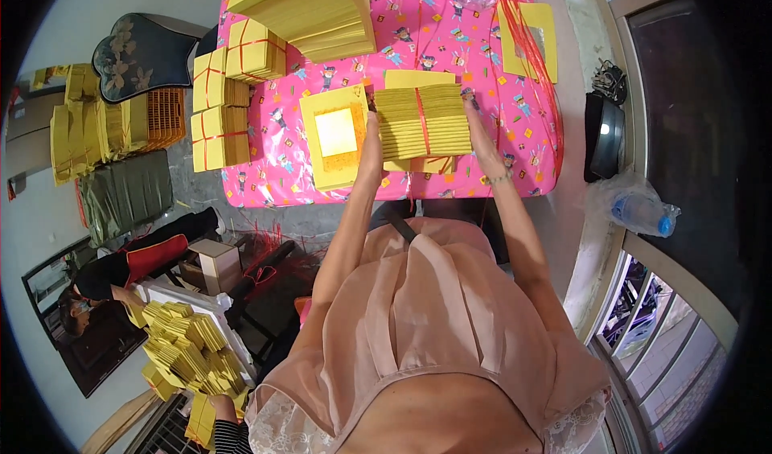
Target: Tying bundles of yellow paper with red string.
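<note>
Between my two hands, over the front part of the pink table, is a thick bundle of folded yellow paper (pixel 410 124) with a red string round its middle. My left hand (pixel 371 152) presses against its left end, and my right hand (pixel 484 144) grips the right end. Beside my left hand lies a yellow paper sheet (pixel 318 164) with a shiny pale gold square on an orange patch. More yellow paper (pixel 420 78) shows behind and below the bundle, partly hidden by it.
A tall stack of yellow paper (pixel 334 20) stands far on the pink tablecloth (pixel 273 172). Tied bundles (pixel 221 139) sit along the left edge. Red strings (pixel 527 52) hang at the right. At lower left, another person (pixel 100 281) is near a table heaped with yellow bundles (pixel 189 337).
</note>
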Available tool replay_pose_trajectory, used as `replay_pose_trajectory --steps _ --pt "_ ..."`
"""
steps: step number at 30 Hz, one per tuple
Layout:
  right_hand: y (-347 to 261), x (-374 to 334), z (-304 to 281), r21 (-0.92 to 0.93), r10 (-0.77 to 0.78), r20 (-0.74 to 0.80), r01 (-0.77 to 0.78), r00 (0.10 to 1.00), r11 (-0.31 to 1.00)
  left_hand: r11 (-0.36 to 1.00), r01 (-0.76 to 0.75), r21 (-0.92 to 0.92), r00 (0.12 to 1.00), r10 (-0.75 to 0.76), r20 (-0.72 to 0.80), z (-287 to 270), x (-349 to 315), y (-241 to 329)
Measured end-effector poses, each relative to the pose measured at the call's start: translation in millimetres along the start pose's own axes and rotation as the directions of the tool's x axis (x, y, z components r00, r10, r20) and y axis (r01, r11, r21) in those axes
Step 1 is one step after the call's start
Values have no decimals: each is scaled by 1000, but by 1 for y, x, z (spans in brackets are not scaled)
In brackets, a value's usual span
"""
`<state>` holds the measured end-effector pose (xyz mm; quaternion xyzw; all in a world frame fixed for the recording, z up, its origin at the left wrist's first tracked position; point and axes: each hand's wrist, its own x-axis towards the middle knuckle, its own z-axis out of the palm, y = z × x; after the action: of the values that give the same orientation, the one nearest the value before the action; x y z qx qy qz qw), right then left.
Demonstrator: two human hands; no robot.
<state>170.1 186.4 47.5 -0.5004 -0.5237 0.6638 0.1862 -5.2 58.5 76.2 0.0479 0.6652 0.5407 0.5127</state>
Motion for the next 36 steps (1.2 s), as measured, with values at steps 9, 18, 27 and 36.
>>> replay_pose_trajectory --steps 9,18,27,36 --pt "-21 -40 2 126 -200 8 198 980 972 956 -267 -118 962 272 33 3 -28 24" --pt "9 -67 16 30 -572 70 572 817 820 870 -393 -300 912 410 -7 -19 -26 -45" --pt "27 -78 15 138 -465 52 455 884 880 835 -548 -54 834 550 51 -28 -40 -71" --pt "43 -80 31 -458 -492 -104 397 864 795 888 -455 -59 889 451 -72 -16 -64 -77"
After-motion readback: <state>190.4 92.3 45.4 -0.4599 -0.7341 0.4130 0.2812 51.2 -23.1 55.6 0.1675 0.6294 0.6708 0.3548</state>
